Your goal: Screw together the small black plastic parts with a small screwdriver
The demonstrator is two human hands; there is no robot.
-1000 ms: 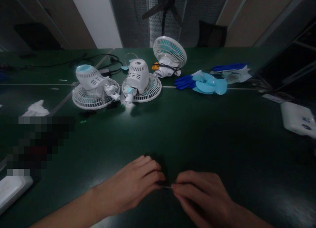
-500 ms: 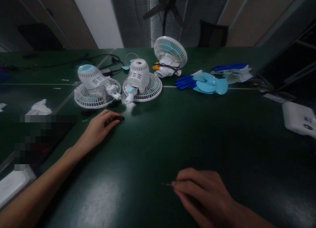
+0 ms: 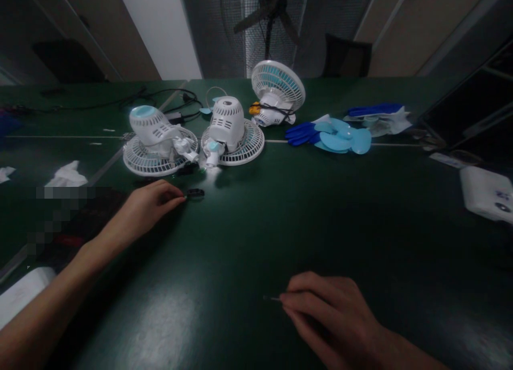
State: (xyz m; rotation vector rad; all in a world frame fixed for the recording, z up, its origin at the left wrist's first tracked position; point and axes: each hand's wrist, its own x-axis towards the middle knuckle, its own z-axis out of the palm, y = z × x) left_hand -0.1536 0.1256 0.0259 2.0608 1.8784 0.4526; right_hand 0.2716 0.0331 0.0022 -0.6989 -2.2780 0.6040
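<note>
One thin rod (image 3: 272,298) sticks out leftward from the right hand (image 3: 326,311), whose thumb and fingers pinch its near end over the tabletop (image 3: 240,236). A black loop (image 3: 196,191) lies just off the fingertips of the left hand (image 3: 150,202), on their right; that hand's thumb and forefinger are drawn together, but whether they grip the loop or merely touch it cannot be told. Beyond the left hand, two white fans rest face down side by side: the left fan (image 3: 158,140) nearly straight ahead of it, the middle fan (image 3: 226,127) farther right. A rear fan (image 3: 278,89) sits behind these, its grille tilted. Well ahead of the right hand, a light-blue blade (image 3: 340,138) overlaps a blue glove (image 3: 300,134), with a second glove (image 3: 374,110) behind and to the right. Far right of the right hand is a white box (image 3: 484,191). Left of the left hand lies a crumpled white scrap (image 3: 68,174); behind and left of it, a white case (image 3: 24,292). Past the tabletop's far edge stand a big dark fan (image 3: 271,4) and a chair (image 3: 348,57).
</note>
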